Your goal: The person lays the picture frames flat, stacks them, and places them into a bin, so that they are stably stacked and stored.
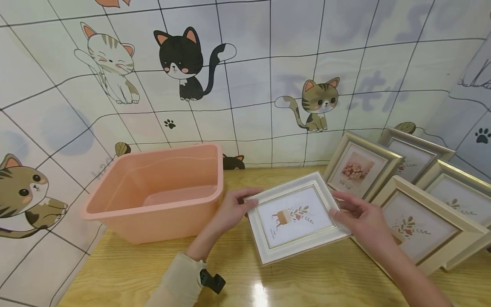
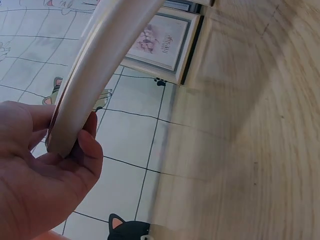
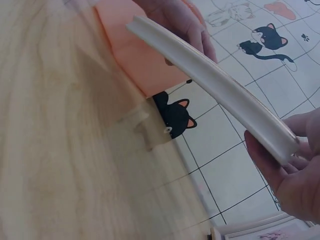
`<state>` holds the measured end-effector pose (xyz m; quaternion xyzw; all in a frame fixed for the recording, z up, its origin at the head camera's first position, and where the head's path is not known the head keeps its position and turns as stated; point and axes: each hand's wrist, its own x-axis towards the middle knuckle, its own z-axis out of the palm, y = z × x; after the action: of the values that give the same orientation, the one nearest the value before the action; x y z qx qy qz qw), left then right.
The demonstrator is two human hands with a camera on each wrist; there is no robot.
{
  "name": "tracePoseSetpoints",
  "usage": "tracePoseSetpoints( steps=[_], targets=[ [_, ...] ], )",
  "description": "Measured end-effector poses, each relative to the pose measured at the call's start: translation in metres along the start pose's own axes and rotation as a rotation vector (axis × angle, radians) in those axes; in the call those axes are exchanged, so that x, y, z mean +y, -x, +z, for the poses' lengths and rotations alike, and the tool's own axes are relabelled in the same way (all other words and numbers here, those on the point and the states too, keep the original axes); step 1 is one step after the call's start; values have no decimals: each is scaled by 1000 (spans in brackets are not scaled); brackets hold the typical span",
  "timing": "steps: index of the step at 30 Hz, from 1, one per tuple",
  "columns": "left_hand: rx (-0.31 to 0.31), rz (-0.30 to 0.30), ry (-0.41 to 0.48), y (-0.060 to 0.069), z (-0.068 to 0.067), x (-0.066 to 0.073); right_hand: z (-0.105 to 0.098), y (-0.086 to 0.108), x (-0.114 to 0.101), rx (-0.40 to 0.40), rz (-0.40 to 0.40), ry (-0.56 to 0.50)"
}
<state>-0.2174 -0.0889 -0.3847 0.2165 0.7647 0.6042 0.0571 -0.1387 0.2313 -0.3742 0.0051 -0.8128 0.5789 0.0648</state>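
Observation:
Between both hands a white picture frame [image 1: 295,217] is held tilted above the table, its printed plant picture facing up and turned sideways. My left hand [image 1: 235,211] grips its left end, thumb on the front and fingers behind. At the opposite end my right hand [image 1: 362,219] pinches the border the same way. Both wrist views show the frame edge-on, with the left hand [image 2: 55,165] and the right hand [image 3: 295,165] curled round its ends. Nearest the right hand stand several other picture frames, among them a cream one [image 1: 441,238] and a gold-edged one [image 1: 358,168].
A pink plastic tub [image 1: 153,219] stands on the wooden table [image 1: 245,277] at the left, close to the left hand. Behind the table hangs a cat-patterned, grid-lined covering [image 1: 253,85]. A dark device [image 1: 212,281] is strapped at the left wrist.

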Motion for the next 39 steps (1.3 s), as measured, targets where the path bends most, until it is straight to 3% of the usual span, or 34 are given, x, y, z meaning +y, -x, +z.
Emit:
tracePoseSetpoints(
  steps=[7,13,23,32,39],
  targets=[
    [89,-29,-86,-6,2,-16,8,14,16,-119,108,-24],
    [138,-88,-128,-10,5,-32,19,22,34,-147,146,-76],
    [87,-105,-237,-12,11,-46,29,28,52,-165,182,-19],
    [88,-124,-184,-16,12,-53,32,26,59,-110,116,165],
    [97,-139,-248,-17,13,-64,35,25,60,-76,104,192]
  ],
)
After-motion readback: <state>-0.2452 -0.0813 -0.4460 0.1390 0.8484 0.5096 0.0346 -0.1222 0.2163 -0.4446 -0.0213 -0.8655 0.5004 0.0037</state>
